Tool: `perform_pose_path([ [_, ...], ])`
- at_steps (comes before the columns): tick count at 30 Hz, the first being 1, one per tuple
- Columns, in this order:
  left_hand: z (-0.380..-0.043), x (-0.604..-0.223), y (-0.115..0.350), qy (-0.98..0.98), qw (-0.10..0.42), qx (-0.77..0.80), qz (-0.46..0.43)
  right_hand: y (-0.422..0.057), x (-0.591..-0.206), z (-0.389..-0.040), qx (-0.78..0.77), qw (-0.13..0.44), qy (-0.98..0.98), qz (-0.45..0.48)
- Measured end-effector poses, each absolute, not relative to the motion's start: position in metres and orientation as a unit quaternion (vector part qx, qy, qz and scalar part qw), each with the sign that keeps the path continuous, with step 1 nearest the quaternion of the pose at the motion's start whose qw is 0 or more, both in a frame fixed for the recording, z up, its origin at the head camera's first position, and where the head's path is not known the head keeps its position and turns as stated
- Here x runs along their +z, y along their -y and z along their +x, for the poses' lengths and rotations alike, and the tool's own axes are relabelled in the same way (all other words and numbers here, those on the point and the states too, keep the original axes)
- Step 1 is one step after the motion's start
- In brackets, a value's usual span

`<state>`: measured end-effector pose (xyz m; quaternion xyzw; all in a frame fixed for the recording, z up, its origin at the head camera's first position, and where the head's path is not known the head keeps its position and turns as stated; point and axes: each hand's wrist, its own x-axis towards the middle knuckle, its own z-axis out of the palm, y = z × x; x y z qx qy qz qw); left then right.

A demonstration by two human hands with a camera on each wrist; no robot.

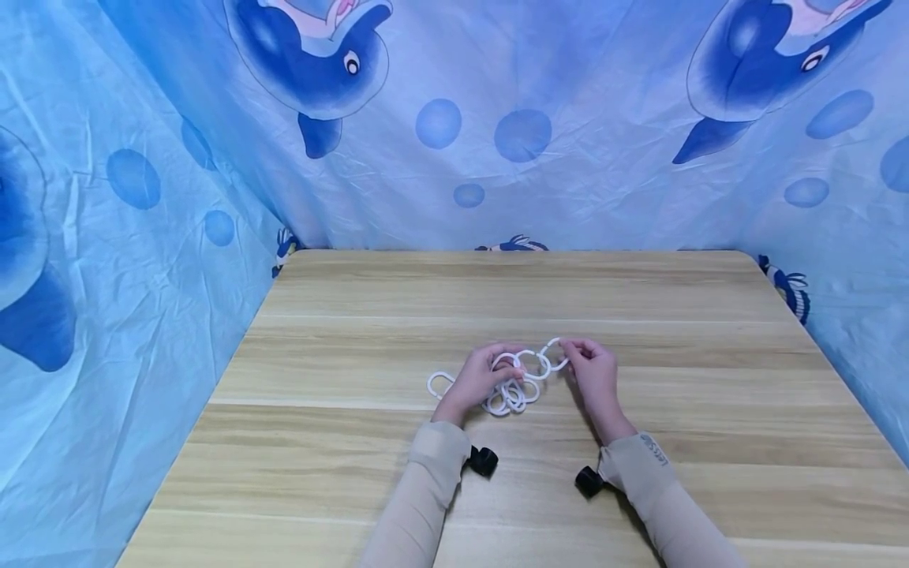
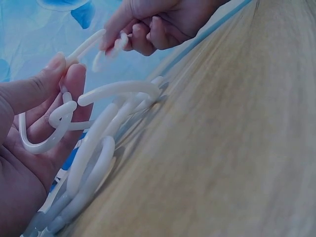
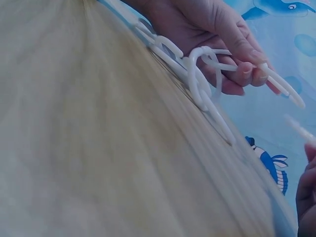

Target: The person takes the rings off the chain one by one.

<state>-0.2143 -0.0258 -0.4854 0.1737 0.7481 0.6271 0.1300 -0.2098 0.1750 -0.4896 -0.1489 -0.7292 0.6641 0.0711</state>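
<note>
White plastic split rings, joined into a chain, lie bunched [image 2: 91,148] on the wooden table under and beside my left hand [image 1: 483,375]. That hand pinches one ring [image 3: 284,81] between thumb and forefinger, and further links hang across its palm. To the right, my right hand [image 1: 595,371] holds another ring [image 3: 298,129] by its far side, just above the table. The two held rings overlap in the head view; the right wrist view shows a gap between their near ends. Whether they are linked cannot be told. A single ring loop [image 1: 440,383] shows left of the left wrist.
The wooden tabletop [image 1: 341,473] spreads around both hands. Blue sheeting [image 1: 398,205] printed with dolphins and bubbles hangs behind the table and along its sides. Small black cameras are strapped at the left cuff [image 1: 484,461] and the right cuff [image 1: 589,481].
</note>
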Motion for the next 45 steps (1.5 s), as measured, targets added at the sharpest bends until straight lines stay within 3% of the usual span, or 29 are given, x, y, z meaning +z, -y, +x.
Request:
perform_pose_path([
  [17,-0.214,-0.485,0.026,-0.749,0.139,0.627,0.162,-0.186,-0.475,-0.217,0.673,0.054,0.725,-0.134],
  [33,-0.216,-0.488,0.026,-0.748,0.143,0.626,0.168,-0.201,-0.472,-0.222,0.683,-0.014,0.712,-0.163],
  [45,-0.216,-0.489,0.025,-0.74,0.138,0.634,0.176,-0.206,-0.469,-0.222,0.67,-0.032,0.723,-0.163],
])
